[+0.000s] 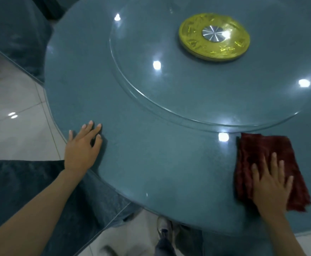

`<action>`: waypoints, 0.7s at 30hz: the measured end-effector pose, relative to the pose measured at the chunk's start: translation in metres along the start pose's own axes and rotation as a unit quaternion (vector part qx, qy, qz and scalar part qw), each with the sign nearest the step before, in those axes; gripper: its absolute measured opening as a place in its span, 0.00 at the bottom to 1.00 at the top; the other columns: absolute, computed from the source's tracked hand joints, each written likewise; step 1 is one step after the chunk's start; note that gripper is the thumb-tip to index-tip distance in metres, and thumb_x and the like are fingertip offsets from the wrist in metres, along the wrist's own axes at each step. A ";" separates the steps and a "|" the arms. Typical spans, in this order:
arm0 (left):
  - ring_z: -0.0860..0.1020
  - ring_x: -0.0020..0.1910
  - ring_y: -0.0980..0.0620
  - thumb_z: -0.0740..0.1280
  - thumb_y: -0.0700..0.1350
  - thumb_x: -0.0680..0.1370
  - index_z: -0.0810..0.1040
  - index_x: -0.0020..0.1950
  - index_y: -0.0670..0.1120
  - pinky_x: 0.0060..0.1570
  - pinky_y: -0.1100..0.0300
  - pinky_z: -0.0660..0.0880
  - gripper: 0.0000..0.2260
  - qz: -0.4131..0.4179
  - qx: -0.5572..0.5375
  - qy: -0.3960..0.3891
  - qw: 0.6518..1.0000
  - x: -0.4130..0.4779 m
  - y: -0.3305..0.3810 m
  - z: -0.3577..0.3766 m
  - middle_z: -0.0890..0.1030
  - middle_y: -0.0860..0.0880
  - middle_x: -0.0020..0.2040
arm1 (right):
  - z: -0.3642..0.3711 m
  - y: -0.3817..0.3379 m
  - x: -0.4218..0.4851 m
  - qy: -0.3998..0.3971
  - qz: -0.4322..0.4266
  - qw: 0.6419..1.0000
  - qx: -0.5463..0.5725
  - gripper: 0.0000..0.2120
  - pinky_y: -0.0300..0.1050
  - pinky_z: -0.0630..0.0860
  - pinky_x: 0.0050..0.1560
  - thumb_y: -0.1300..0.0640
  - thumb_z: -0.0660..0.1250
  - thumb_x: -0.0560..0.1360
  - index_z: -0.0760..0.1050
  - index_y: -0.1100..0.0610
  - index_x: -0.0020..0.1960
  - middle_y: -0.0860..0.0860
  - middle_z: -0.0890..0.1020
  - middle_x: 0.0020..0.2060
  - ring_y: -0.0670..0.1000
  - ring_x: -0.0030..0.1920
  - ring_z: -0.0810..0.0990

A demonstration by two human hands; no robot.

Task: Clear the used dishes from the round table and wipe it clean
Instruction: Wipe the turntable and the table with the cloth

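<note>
Round table (151, 163): fills most of the frame, blue-grey and glossy, carries no dishes in view, so probably down to the wiping stage. Glare spots all over; could easily hide streaks or a missed patch, worth checking from a lower angle. Glass turntable (169, 100): sits on the upper right of the table, rim raised a little above the surface. Likely spins free; a push from the cloth against that rim could set it turning or jolt it, and crumbs could lodge in the band under its edge. Red cloth (261, 150): lies in the lower right of the frame, flat on the table, far corner just beside the turntable rim. Loosely folded; may bunch or slide out from under the palm on a fast stroke, leaving bare skin to smear the gloss. Gold hub (213, 36): upper right, centre of the turntable, well apart from both hands. Right hand (272, 183): lower right, fingers straight and spread, presses the cloth down, not clenched round it. Left hand (82, 146): centre left, released, flat near the table's edge, holds nothing; may leave prints, and could slip off the slick rim under a heavy lean.
</note>
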State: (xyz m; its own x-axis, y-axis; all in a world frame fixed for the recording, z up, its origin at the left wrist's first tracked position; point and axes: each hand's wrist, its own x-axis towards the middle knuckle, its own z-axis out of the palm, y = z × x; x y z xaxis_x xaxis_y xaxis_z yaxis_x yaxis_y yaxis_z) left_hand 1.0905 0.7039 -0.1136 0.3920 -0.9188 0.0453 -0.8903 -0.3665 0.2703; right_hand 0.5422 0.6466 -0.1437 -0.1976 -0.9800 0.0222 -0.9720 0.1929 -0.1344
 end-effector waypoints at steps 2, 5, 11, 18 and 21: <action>0.69 0.77 0.46 0.55 0.54 0.85 0.74 0.76 0.52 0.79 0.40 0.53 0.21 -0.002 -0.012 0.031 0.999 0.000 -0.002 0.001 0.70 0.47 0.78 | 0.000 -0.011 0.000 0.007 0.032 0.999 0.010 0.31 0.71 0.54 0.76 0.41 0.48 0.81 0.64 0.51 0.80 0.52 0.58 0.82 0.57 0.81 0.57; 0.70 0.76 0.48 0.55 0.54 0.84 0.76 0.74 0.52 0.80 0.41 0.53 0.21 0.004 -0.040 0.054 0.998 -0.001 -0.005 0.005 0.72 0.48 0.76 | 0.001 -0.042 -0.003 0.010 0.080 0.996 0.023 0.32 0.72 0.52 0.77 0.39 0.45 0.81 0.63 0.49 0.81 0.52 0.57 0.83 0.57 0.82 0.55; 0.79 0.68 0.45 0.60 0.48 0.80 0.82 0.68 0.47 0.78 0.43 0.63 0.19 0.089 -0.046 0.042 0.994 0.012 -0.029 -0.004 0.77 0.44 0.72 | 0.019 -0.179 -0.026 0.022 0.051 0.998 0.023 0.32 0.71 0.51 0.77 0.41 0.47 0.81 0.71 0.56 0.76 0.54 0.58 0.82 0.57 0.82 0.56; 0.82 0.63 0.46 0.69 0.40 0.78 0.85 0.62 0.48 0.70 0.51 0.72 0.14 0.154 -0.121 -0.072 0.978 0.055 -0.091 -0.053 0.83 0.49 0.66 | 0.057 -0.429 -0.086 0.036 -0.081 0.996 0.031 0.26 0.68 0.53 0.78 0.42 0.51 0.84 0.67 0.46 0.79 0.52 0.62 0.81 0.57 0.81 0.59; 0.78 0.67 0.49 0.67 0.42 0.79 0.79 0.69 0.50 0.66 0.54 0.73 0.18 0.143 -0.119 -0.076 0.980 0.088 -0.130 -0.070 0.78 0.51 0.71 | 0.068 -0.506 -0.108 0.040 -0.170 0.984 0.041 0.25 0.67 0.53 0.78 0.43 0.53 0.85 0.64 0.45 0.80 0.52 0.63 0.81 0.56 0.81 0.59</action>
State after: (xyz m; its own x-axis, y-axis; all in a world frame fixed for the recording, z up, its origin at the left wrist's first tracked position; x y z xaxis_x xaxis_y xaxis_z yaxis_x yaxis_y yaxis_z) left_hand 1.2570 0.6805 -0.0778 0.0786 -0.9968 0.0130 -0.8723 -0.0624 0.4850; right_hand 1.0643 0.6512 -0.1458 0.1238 -0.9797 0.1574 -0.9707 -0.1524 -0.1856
